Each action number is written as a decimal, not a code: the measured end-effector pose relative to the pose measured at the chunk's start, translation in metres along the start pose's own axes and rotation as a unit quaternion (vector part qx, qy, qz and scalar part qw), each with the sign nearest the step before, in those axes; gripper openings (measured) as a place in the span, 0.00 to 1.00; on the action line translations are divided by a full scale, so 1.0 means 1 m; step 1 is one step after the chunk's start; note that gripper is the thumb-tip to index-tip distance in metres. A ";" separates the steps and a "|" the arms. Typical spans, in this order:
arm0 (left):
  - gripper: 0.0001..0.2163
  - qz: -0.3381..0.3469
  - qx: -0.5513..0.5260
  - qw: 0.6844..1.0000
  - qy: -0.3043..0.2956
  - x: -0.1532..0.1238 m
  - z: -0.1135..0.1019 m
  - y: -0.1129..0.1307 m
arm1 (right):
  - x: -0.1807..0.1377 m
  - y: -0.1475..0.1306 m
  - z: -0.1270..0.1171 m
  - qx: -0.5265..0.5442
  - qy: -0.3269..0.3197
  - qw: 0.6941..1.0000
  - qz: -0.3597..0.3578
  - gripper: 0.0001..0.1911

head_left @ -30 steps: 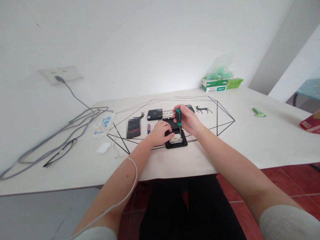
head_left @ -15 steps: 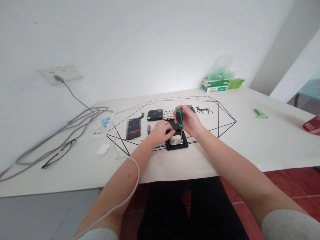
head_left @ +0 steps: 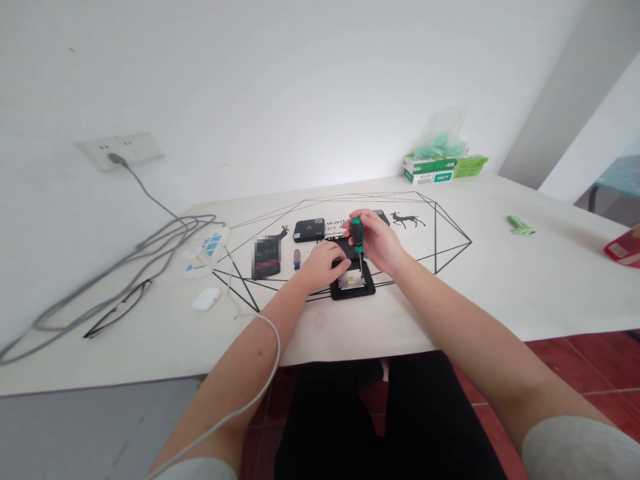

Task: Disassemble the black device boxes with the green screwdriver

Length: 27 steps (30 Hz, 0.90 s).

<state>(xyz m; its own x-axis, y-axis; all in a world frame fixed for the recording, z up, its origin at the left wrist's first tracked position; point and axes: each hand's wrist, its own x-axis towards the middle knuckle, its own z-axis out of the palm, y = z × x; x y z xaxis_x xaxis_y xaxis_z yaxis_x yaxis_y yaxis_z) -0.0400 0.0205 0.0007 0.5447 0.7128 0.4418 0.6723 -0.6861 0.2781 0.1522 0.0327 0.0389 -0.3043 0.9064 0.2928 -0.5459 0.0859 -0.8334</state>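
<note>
My right hand (head_left: 379, 241) is closed around a screwdriver (head_left: 357, 233) with a green and black handle. It stands nearly upright, its shaft pointing down at the right side of a silver metal plate (head_left: 351, 280). That plate lies in an opened black plastic case (head_left: 371, 287) on the table. A second black piece (head_left: 345, 248) lies just behind, partly covered by my hands. My left hand (head_left: 325, 265) grips the case at its left rear, thumb over its edge and fingers bent. Whether the tip sits in a screw is too small to tell.
Left of my hands are a closed black box (head_left: 309, 229), a small screwdriver (head_left: 297, 259), a blurred dark phone-like object (head_left: 267, 257), a white case (head_left: 207, 299), glasses (head_left: 117, 309) and grey cable (head_left: 170, 243). Green boxes (head_left: 430, 167) stand at the back right. A white cord (head_left: 274, 367) crosses my left forearm.
The camera view has shifted very slightly. Both hands, the screwdriver and the opened case keep nearly the same places; the screwdriver remains upright over the case.
</note>
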 end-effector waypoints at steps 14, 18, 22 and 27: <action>0.06 0.029 -0.101 0.994 -0.029 0.003 0.013 0.017 | 0.003 0.009 -0.002 -0.076 0.076 0.991 -0.076 0.11; 0.04 0.005 -0.123 0.991 -0.044 0.006 0.017 0.020 | 0.003 0.012 0.000 -0.178 0.095 0.970 -0.132 0.12; 0.03 0.002 -0.119 0.991 -0.057 0.007 0.020 0.020 | -0.003 0.009 0.005 -0.188 0.082 0.970 -0.132 0.15; 0.02 -0.001 -0.092 0.993 -0.071 0.008 0.023 0.017 | -0.009 0.008 0.010 -0.180 0.061 0.970 -0.155 0.11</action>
<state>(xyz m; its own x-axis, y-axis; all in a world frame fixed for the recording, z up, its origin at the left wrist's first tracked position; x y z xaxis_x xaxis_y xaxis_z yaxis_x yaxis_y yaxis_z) -0.0129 0.0177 -0.0105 0.6173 0.7185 0.3206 0.5777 -0.6906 0.4352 0.1422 0.0210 0.0342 -0.0627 0.8543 0.5160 -0.2825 0.4807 -0.8301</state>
